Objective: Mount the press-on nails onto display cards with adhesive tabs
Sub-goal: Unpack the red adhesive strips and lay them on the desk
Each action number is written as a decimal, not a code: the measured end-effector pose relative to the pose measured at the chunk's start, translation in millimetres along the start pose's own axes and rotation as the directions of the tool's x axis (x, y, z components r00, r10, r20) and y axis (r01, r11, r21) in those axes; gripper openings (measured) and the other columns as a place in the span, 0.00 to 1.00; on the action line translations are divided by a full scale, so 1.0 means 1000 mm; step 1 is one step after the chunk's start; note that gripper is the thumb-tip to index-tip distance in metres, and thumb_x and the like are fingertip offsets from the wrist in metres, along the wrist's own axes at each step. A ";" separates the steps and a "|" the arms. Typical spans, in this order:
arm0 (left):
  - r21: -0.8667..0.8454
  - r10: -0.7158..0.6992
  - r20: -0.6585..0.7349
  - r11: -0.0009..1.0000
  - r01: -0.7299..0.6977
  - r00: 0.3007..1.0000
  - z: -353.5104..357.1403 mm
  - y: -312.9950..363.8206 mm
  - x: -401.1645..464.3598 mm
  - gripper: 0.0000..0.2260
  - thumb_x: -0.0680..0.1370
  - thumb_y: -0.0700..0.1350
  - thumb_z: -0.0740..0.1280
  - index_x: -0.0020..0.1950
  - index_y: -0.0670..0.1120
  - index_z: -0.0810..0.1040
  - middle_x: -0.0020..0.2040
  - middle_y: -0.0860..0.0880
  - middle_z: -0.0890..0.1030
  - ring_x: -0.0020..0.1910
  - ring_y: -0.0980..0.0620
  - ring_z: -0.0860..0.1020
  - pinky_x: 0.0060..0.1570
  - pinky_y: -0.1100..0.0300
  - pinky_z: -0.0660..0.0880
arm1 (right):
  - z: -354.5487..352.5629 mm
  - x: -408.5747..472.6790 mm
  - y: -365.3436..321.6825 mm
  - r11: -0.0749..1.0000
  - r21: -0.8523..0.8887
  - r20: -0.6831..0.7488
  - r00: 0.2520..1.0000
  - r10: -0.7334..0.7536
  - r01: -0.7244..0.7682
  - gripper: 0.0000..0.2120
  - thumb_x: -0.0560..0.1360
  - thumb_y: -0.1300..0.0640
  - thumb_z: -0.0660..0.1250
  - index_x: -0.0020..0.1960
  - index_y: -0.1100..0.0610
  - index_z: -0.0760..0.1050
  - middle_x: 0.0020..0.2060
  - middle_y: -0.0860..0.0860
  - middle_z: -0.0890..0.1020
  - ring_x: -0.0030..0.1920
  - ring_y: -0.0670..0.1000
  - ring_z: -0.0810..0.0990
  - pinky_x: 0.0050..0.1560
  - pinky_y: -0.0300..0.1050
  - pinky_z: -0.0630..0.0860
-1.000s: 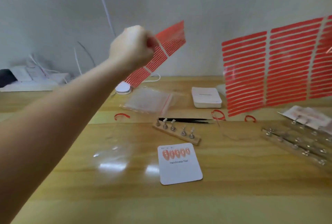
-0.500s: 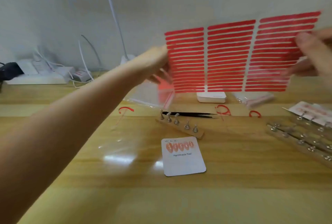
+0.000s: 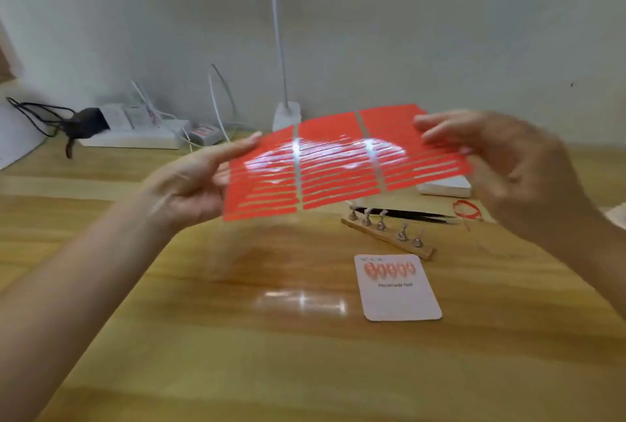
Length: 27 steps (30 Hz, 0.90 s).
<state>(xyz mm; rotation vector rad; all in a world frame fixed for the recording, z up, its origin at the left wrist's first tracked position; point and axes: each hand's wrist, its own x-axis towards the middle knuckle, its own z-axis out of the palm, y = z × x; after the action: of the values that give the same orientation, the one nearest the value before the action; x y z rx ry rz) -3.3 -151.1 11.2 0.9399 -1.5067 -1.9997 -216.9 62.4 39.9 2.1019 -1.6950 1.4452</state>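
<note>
Fingers (image 3: pixel 237 150) of the left hand (image 3: pixel 189 184) and right hand (image 3: pixel 508 164) pinch opposite edges of the red adhesive tab sheet (image 3: pixel 338 164), held nearly flat above the counter (image 3: pixel 237 337). Display card (image 3: pixel 399 289) with five nails lies on the counter beside the wooden nail stand (image 3: pixel 389 235).

Both bare forearms reach forward above the table (image 3: pixel 203 354); the left hand (image 3: pixel 193 184) and right hand (image 3: pixel 508 167) are raised, fingers mostly extended, pinching the red tab sheet (image 3: pixel 338 164) by opposite edges.
</note>
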 end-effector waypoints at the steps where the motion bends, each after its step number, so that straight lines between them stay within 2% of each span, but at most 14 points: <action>1: -0.036 0.008 -0.040 0.999 -0.009 0.999 -0.004 -0.001 -0.002 0.22 0.75 0.51 0.65 0.66 0.42 0.72 0.62 0.43 0.77 0.58 0.46 0.78 0.58 0.50 0.74 | 0.005 0.000 0.003 0.997 -0.056 0.069 0.997 -0.043 0.047 0.12 0.74 0.62 0.57 0.55 0.53 0.72 0.55 0.43 0.75 0.59 0.40 0.73 0.58 0.33 0.72; 2: -0.082 0.022 -0.052 0.996 -0.026 0.998 -0.006 -0.001 -0.007 0.24 0.75 0.52 0.65 0.68 0.42 0.71 0.65 0.43 0.74 0.62 0.45 0.75 0.63 0.48 0.71 | 0.011 0.001 0.007 0.993 -0.092 0.127 0.990 -0.067 0.079 0.13 0.75 0.61 0.56 0.58 0.54 0.71 0.57 0.45 0.74 0.61 0.41 0.71 0.59 0.32 0.71; 4: -0.168 0.047 -0.084 0.984 -0.061 0.995 -0.013 -0.002 -0.016 0.23 0.73 0.49 0.68 0.66 0.42 0.73 0.64 0.43 0.75 0.61 0.46 0.75 0.62 0.49 0.71 | 0.022 0.006 0.014 0.989 -0.128 0.195 0.980 -0.042 0.068 0.16 0.75 0.65 0.55 0.61 0.56 0.71 0.59 0.48 0.73 0.62 0.41 0.69 0.59 0.30 0.69; 6: -0.284 0.065 -0.068 0.955 -0.082 0.996 -0.014 -0.002 -0.025 0.17 0.68 0.44 0.69 0.56 0.41 0.80 0.53 0.44 0.82 0.51 0.49 0.81 0.49 0.54 0.79 | 0.032 0.012 0.019 0.990 -0.140 0.262 0.964 0.037 0.000 0.18 0.76 0.68 0.55 0.63 0.59 0.72 0.61 0.49 0.73 0.61 0.40 0.69 0.59 0.26 0.67; 8: -0.261 0.138 -0.091 0.953 -0.157 0.986 -0.012 -0.005 -0.031 0.08 0.71 0.41 0.66 0.49 0.43 0.80 0.42 0.47 0.84 0.40 0.52 0.83 0.36 0.59 0.80 | 0.041 0.019 0.023 0.985 -0.153 0.342 0.932 0.123 -0.074 0.18 0.78 0.67 0.55 0.66 0.58 0.70 0.61 0.50 0.74 0.59 0.40 0.70 0.55 0.23 0.66; 10: -0.179 0.250 -0.185 0.942 -0.282 0.951 -0.007 -0.005 -0.036 0.06 0.76 0.40 0.62 0.47 0.45 0.79 0.37 0.50 0.84 0.35 0.55 0.82 0.33 0.62 0.79 | 0.050 0.027 0.025 0.969 -0.232 0.385 0.907 0.170 -0.083 0.18 0.79 0.61 0.57 0.68 0.54 0.69 0.61 0.46 0.74 0.56 0.37 0.69 0.51 0.19 0.65; 13: -0.077 0.411 -0.225 0.896 -0.437 0.883 0.003 -0.001 -0.044 0.07 0.77 0.39 0.62 0.50 0.46 0.78 0.37 0.51 0.84 0.36 0.56 0.82 0.33 0.64 0.78 | 0.060 0.039 0.017 0.950 -0.308 0.280 0.951 0.131 -0.041 0.17 0.77 0.58 0.61 0.65 0.53 0.71 0.59 0.46 0.77 0.54 0.39 0.72 0.51 0.26 0.68; 15: -0.014 0.503 -0.195 0.857 -0.515 0.842 0.010 0.001 -0.049 0.09 0.74 0.41 0.65 0.53 0.48 0.77 0.40 0.51 0.84 0.40 0.54 0.83 0.36 0.63 0.78 | 0.067 0.048 0.003 0.969 -0.244 0.166 0.986 0.009 0.032 0.14 0.76 0.60 0.64 0.62 0.57 0.75 0.55 0.51 0.80 0.52 0.44 0.77 0.53 0.38 0.74; 17: 0.044 0.573 -0.137 0.818 -0.573 0.808 0.019 0.004 -0.054 0.12 0.71 0.43 0.66 0.54 0.48 0.77 0.43 0.49 0.84 0.43 0.51 0.83 0.38 0.62 0.79 | 0.074 0.058 -0.012 0.971 -0.199 0.053 0.991 -0.122 0.130 0.12 0.75 0.60 0.65 0.58 0.61 0.77 0.50 0.53 0.82 0.49 0.48 0.79 0.51 0.44 0.78; 22: 0.162 0.701 -0.052 0.708 -0.687 0.711 0.044 0.008 -0.062 0.09 0.74 0.41 0.65 0.53 0.45 0.78 0.42 0.47 0.85 0.42 0.49 0.83 0.39 0.60 0.79 | 0.085 0.082 -0.042 0.960 -0.201 -0.129 0.966 -0.224 0.196 0.10 0.75 0.55 0.66 0.53 0.58 0.80 0.46 0.51 0.82 0.44 0.48 0.79 0.44 0.43 0.79; 27: 0.254 0.784 -0.025 0.605 -0.754 0.621 0.051 0.011 -0.062 0.09 0.77 0.36 0.64 0.55 0.46 0.78 0.42 0.50 0.84 0.41 0.52 0.83 0.39 0.62 0.78 | 0.084 0.091 -0.051 0.939 -0.234 -0.120 0.951 -0.284 0.251 0.09 0.75 0.57 0.66 0.50 0.60 0.82 0.43 0.53 0.82 0.42 0.49 0.80 0.43 0.46 0.79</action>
<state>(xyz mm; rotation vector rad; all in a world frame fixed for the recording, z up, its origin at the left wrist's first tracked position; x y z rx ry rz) -1.2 -77.4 45.2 0.3451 -1.6819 -1.1203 -130.3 -32.2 80.2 1.9596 -1.3771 1.2447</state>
